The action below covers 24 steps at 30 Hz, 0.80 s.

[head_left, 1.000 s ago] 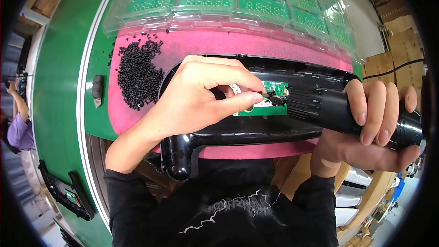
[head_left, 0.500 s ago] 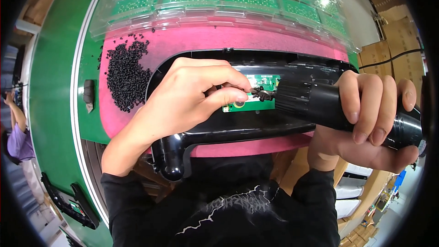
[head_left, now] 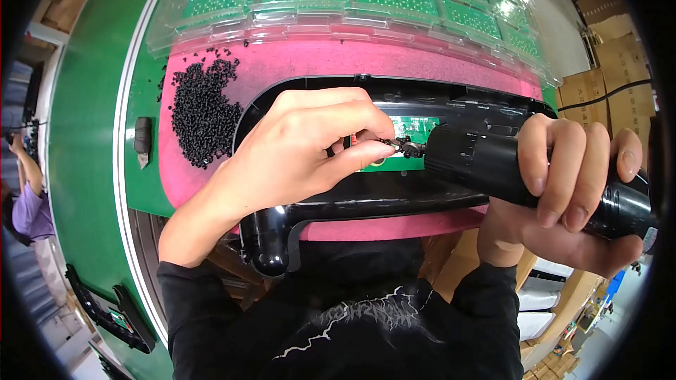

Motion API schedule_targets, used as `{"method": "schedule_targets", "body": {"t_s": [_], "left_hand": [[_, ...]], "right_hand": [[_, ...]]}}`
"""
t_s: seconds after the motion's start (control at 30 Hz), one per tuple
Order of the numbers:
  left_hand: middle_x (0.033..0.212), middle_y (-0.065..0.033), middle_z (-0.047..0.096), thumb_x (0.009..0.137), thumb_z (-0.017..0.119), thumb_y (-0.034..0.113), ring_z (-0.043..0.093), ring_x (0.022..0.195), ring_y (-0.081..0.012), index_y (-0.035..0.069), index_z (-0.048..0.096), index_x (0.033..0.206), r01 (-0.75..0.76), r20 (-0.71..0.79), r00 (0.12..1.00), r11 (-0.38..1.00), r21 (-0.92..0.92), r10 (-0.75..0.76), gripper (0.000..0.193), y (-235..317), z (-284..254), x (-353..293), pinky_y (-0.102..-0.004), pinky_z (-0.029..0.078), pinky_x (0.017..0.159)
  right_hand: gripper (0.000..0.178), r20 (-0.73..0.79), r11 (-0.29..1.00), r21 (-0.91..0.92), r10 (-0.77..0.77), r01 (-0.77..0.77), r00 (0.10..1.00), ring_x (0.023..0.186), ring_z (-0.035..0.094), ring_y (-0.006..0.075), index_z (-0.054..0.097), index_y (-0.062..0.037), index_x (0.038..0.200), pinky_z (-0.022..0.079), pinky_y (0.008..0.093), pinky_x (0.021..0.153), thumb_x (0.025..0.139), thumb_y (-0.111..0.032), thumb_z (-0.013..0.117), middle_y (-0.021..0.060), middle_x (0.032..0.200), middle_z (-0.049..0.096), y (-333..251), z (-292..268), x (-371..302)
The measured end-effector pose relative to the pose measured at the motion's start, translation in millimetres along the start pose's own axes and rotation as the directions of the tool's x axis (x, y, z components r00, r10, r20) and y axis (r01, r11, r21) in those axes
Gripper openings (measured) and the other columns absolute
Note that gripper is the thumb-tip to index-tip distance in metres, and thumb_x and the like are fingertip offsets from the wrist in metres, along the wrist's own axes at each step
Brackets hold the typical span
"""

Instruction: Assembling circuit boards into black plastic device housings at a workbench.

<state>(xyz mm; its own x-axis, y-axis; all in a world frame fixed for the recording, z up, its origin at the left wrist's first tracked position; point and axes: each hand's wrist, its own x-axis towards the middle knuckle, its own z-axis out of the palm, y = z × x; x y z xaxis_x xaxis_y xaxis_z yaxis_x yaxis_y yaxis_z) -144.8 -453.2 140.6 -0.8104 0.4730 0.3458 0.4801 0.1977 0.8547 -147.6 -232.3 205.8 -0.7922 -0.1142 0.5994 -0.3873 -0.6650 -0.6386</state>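
My right hand (head_left: 570, 172) is wrapped around a black electric screwdriver (head_left: 468, 151), which lies nearly level and points left. Small dark screws (head_left: 410, 146) cling in a clump about its tip. My left hand (head_left: 303, 144) has thumb and forefinger pinched at the clump's left end; a screw seems to be between them, though the fingertips partly hide it. Below both hands is a long black plastic housing (head_left: 345, 205), open side up. A green circuit board (head_left: 415, 125) sits inside it, partly covered by my left fingers and the screwdriver.
A heap of small black screws (head_left: 201, 109) lies on the pink mat (head_left: 296, 56), left of the housing. Clear trays of green boards (head_left: 310, 17) stand beyond. A dark wrapped object (head_left: 143, 142) rests on the green table. Another housing (head_left: 113, 313) and a person (head_left: 32, 211) are farther left.
My left fingers have come slightly closer to the screwdriver's nose and cover more of the board. The whole view has shifted a little. My right hand keeps its grip.
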Motion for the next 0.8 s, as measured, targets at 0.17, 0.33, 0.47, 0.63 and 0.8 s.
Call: {"method": "schedule_targets", "body": {"t_s": [0.17, 0.33, 0.47, 0.63, 0.8], "left_hand": [[0.081, -0.0081, 0.069, 0.075, 0.078, -0.001, 0.066, 0.069, -0.0188, 0.001, 0.067, 0.088, -0.103, -0.017, 0.994, 0.991, 0.079, 0.105, 0.017, -3, 0, 0, -0.0276, 0.052, 0.057], [0.081, -0.009, 0.068, 0.074, 0.078, 0.0, 0.067, 0.07, -0.0232, 0.0, 0.067, 0.088, -0.112, 0.011, 0.994, 0.986, 0.127, 0.111, 0.018, -5, 2, 1, -0.032, 0.054, 0.06], [0.08, -0.0107, 0.068, 0.073, 0.078, 0.002, 0.068, 0.071, -0.0269, -0.001, 0.067, 0.087, -0.108, 0.066, 0.993, 0.986, 0.131, 0.1, 0.018, -7, 3, 3, -0.0336, 0.055, 0.062], [0.079, -0.0097, 0.071, 0.073, 0.081, 0.005, 0.071, 0.073, -0.0238, 0.0, 0.071, 0.085, -0.125, -0.042, 0.99, 0.983, 0.131, 0.131, 0.016, -4, 1, 3, -0.032, 0.057, 0.063], [0.082, -0.0088, 0.072, 0.081, 0.075, 0.01, 0.07, 0.073, -0.0245, 0.002, 0.071, 0.087, -0.05, 0.009, 0.999, 0.967, 0.251, 0.049, 0.012, -8, 5, -7, -0.0336, 0.056, 0.064]], "right_hand": [[0.049, 0.062, 1.0, -0.016, -0.014, 0.015, 0.998, 0.051, 0.054, 0.0069, 0.051, -0.0091, 0.106, 0.046, 0.023, 0.056, 0.079, -0.042, 0.074, -0.0047, 0.063, 0.057, 4, -2, -1], [0.054, 0.128, 0.997, -0.047, -0.061, 0.068, 0.99, 0.052, 0.056, 0.007, 0.049, -0.0082, 0.11, 0.045, 0.0234, 0.054, 0.08, -0.044, 0.075, -0.004, 0.064, 0.058, 12, -3, 0], [0.055, 0.161, 0.995, -0.101, 0.012, 0.005, 0.987, 0.052, 0.053, 0.008, 0.048, -0.0077, 0.111, 0.043, 0.0249, 0.055, 0.081, -0.048, 0.072, -0.0031, 0.065, 0.057, 14, -11, 6], [0.06, 0.217, 0.973, -0.208, 0.143, -0.098, 0.966, 0.054, 0.048, 0.0096, 0.048, -0.0069, 0.111, 0.04, 0.0274, 0.057, 0.083, -0.056, 0.067, -0.0016, 0.068, 0.054, 4, -25, 15], [0.062, 0.197, 0.934, -0.305, 0.256, -0.189, 0.946, 0.054, 0.044, 0.011, 0.048, -0.0058, 0.111, 0.037, 0.0295, 0.057, 0.086, -0.061, 0.06, 0.0003, 0.069, 0.052, 0, -37, 14]]}}
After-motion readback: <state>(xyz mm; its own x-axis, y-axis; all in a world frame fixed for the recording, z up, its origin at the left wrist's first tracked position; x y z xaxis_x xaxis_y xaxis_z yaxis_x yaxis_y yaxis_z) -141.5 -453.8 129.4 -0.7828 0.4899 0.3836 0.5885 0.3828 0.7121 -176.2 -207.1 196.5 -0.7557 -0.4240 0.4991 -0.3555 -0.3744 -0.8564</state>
